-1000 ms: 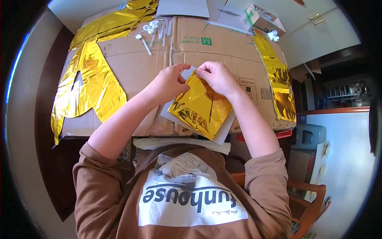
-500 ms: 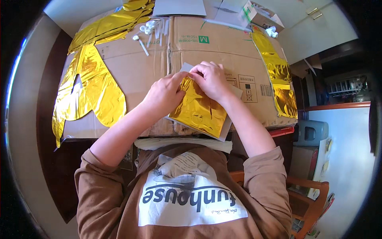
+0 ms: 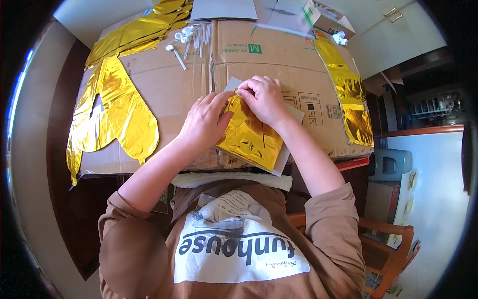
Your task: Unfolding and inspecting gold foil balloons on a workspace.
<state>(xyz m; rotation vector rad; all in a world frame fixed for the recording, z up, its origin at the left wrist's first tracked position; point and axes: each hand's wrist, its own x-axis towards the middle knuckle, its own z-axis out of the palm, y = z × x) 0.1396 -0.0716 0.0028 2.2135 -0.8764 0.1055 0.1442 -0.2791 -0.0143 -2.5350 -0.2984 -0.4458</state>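
A folded gold foil balloon point(image 3: 254, 142) lies on a grey card point(image 3: 295, 115) near the front of the cardboard surface. At its far end my right hand point(image 3: 264, 101) pinches the foil's narrow tip between thumb and fingers. My left hand point(image 3: 205, 119) rests along the foil's left edge, its fingers stretched out toward that tip and its thumb apart over the foil. What lies under the right fingertips is hidden.
Flat gold foil shapes lie at the left point(image 3: 122, 117) and along the right edge point(image 3: 346, 82), with stacked foil point(image 3: 134, 37) at the back left. Clear straws point(image 3: 200, 40) and white wads point(image 3: 185, 35) sit behind my hands. An opened box point(image 3: 328, 20) stands back right.
My left hand's fingers have loosened and straightened, and it has shifted slightly left. The right hand stays pinched at the tip, with the foil showing slightly different creases.
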